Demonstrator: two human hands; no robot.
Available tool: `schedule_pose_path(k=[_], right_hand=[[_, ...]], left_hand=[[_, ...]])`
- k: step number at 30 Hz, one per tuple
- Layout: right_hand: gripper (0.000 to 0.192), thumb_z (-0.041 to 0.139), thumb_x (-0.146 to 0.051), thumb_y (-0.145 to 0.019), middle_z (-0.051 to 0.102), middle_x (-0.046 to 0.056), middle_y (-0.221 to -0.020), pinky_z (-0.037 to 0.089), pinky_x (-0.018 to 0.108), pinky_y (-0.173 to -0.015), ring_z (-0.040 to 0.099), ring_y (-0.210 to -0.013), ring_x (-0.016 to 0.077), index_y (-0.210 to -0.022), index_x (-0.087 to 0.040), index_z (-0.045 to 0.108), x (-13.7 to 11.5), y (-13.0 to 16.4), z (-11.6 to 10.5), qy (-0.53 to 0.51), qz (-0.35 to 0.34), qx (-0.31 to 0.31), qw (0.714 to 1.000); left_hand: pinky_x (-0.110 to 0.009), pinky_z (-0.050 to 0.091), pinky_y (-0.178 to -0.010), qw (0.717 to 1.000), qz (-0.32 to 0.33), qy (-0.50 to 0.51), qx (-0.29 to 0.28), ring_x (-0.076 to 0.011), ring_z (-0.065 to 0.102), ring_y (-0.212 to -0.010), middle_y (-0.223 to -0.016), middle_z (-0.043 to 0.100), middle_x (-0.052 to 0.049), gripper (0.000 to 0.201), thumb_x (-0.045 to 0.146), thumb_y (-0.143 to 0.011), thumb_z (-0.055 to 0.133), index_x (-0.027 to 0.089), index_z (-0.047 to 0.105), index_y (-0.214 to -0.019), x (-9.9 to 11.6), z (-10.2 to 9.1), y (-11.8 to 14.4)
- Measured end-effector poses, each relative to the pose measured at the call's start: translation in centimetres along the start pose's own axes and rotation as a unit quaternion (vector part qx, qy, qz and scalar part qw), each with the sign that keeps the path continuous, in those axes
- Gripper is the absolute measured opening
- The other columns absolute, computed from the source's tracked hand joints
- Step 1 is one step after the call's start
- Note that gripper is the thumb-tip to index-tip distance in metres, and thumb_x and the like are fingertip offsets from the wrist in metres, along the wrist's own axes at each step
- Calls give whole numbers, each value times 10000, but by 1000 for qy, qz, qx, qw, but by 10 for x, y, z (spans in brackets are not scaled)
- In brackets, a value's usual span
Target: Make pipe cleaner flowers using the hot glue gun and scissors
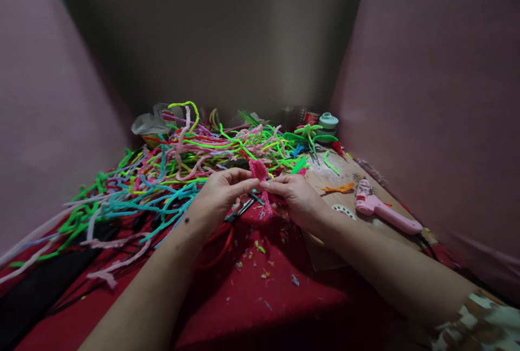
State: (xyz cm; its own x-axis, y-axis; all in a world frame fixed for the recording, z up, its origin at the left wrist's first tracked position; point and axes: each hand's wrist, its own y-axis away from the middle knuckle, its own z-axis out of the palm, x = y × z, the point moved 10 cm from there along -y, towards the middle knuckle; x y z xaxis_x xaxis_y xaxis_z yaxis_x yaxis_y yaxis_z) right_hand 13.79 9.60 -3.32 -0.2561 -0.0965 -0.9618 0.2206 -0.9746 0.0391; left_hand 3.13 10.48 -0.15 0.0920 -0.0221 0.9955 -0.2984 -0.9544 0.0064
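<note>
Both my hands meet in the middle of the view over the red cloth. Between their fingertips is a bright pink pipe-cleaner piece (pixel 259 171), with a fuzzy flat part above and a strand hanging below. My left hand (pixel 225 191) pinches it from the left, thumb and forefinger together. From the right, my right hand (pixel 298 196) pinches the same piece, its lower fingers curled and partly hidden. Just under my left hand lies a pair of scissors (pixel 240 210) with red handles, partly covered by that hand.
A heap of coloured pipe cleaners (pixel 211 148) fills the back and left. On the right, a wooden board (pixel 331 175) carries a pink glue gun (pixel 385 213) and an orange piece (pixel 341 187). A green pipe-cleaner flower (pixel 309 130) and a pale bottle (pixel 328 122) stand behind. Fuzzy scraps (pixel 260 247) litter the red cloth (pixel 252 297).
</note>
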Motion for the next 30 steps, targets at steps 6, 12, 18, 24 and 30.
schedule_pose_path(k=[6,12,18,24,30], right_hand=[[332,730,-399,-641,489,-43,-449,246,213,-392,402,-383,56,-536,-150,538,8,0,1,-18,15,-2,1000],[294,767,-368,-608,529,-35,-545,305,225,-457,425,-449,61,-656,-135,595,2,-1,-3,1,-10,23,1000],[233,753,-292,-614,565,-37,-586,359,232,-490,472,-480,75,-705,-156,587,-27,7,-10,-13,-106,72,992],[236,747,-327,-612,554,-35,-533,351,241,-495,458,-461,76,-647,-153,592,-25,6,-7,-21,-106,59,992],[171,722,-272,-620,539,-36,-518,322,237,-491,439,-460,72,-638,-140,614,-20,6,-7,-42,-102,61,992]], left_hand=[[-203,224,-411,997,-37,60,-20,-48,337,-418,-483,438,48,275,346,-644,715,128,560,-581,-15,9,-1],[-199,198,-416,995,-45,89,4,-44,314,-405,-462,431,58,212,306,-624,716,123,621,-677,-18,8,-2],[-207,229,-443,1000,-18,1,13,-59,324,-428,-489,448,55,169,302,-688,626,134,614,-682,-5,8,4],[-213,262,-470,983,82,-160,47,-81,340,-486,-522,433,50,215,314,-749,521,146,582,-631,16,10,7],[-213,271,-484,970,103,-212,50,-96,331,-535,-563,426,36,218,278,-742,469,140,612,-654,22,14,9]])
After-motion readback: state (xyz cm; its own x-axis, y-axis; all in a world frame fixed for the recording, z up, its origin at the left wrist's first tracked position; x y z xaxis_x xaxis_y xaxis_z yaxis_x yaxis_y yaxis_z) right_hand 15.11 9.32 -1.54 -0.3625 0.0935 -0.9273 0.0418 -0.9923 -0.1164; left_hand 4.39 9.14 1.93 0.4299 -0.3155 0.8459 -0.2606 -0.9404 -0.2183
